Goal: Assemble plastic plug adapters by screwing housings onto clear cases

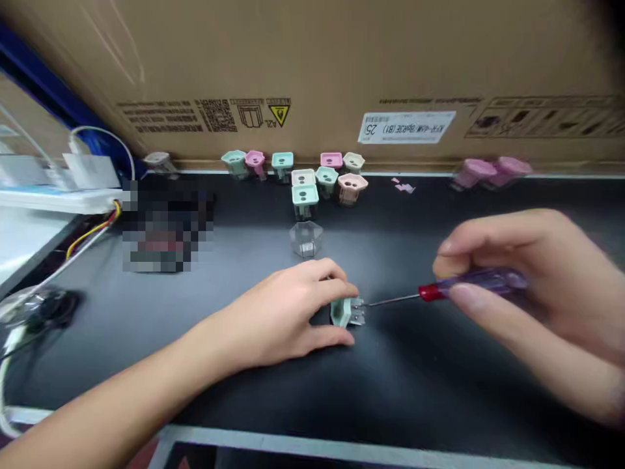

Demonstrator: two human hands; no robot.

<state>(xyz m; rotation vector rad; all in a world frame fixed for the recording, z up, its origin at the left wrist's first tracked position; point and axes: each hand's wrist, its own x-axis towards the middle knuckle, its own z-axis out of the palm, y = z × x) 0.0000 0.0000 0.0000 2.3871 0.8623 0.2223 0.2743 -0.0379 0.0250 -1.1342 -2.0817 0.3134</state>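
My left hand (293,312) rests on the black table, its thumb and fingers closed around a mint-green pencil sharpener top (341,312). The sharpener's metal blades (358,311) face right. In my right hand (532,293) is a screwdriver (478,281) with a clear purple handle and a red collar, pinched between thumb and fingers. Its thin shaft points left, and the tip meets or nearly meets the upper blade; exact contact I cannot tell. Just beyond my left hand lies a clear octagonal container (306,238).
Several pastel pencil sharpeners (305,195) stand toward the back, before a large cardboard box (312,71). Two pink sharpeners (476,170) sit at the back right, near pink scraps (404,187). Cables (88,241) and a white power strip (58,198) are at the left.
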